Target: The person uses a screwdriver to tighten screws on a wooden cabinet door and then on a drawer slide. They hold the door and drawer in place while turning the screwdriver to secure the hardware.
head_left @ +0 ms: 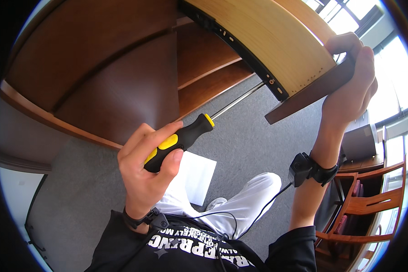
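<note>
My left hand (139, 179) is closed around the black and yellow handle of a screwdriver (196, 133). The metal shaft slants up and right, and its tip meets a screw (271, 82) on a black drawer slide (229, 40), or lies very close to it. This slide runs along the light wooden side of a pulled-out drawer (267, 34). At the drawer's near end is a dark brown front panel (303, 95). My right hand (351, 86) is wrapped over that panel's far end, with the fingertips partly hidden behind it.
A dark brown wooden cabinet (122, 86) fills the upper left. White paper (199, 177) lies on the grey carpet (90, 195) below the screwdriver. A wooden chair (371, 204) stands at right. A black cable (272, 201) runs from my right wrist device (306, 170) across my lap.
</note>
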### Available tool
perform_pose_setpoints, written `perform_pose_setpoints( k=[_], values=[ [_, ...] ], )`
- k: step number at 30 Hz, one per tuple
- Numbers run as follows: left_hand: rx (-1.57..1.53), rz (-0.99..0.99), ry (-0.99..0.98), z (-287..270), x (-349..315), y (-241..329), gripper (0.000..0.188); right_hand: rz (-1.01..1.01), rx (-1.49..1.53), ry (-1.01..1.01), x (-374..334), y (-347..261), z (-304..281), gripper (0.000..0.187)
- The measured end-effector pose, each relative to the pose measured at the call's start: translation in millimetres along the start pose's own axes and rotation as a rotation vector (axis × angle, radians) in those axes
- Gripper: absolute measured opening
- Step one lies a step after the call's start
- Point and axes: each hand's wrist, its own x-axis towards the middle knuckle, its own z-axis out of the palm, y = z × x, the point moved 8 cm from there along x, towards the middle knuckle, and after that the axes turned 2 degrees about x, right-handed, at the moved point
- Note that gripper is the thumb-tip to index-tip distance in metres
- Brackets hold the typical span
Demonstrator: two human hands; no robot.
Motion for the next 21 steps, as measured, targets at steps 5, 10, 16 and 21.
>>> perform_pose_setpoints(
  k=[5, 10, 16, 21],
  values=[
    [0.010, 0.026, -0.005, -2, -2, 2, 0.031, -0.018, 0.009, 0.000, 0, -4, -1, 0.055],
    [-0.020, -0.026, -0.012, 1, -4, -6, 0.031, 0.059, -0.142, -0.054, -2, 0, 1, 0.060],
    [-0.016, 0.000, -0.010, 0, -5, -4, 0.030, 0.054, -0.113, -0.052, -1, 0, 1, 0.060],
    [-0.049, -0.026, -0.012, 3, -4, -9, 0.029, 0.044, -0.099, -0.047, 0, 1, 2, 0.060]
  ],
)
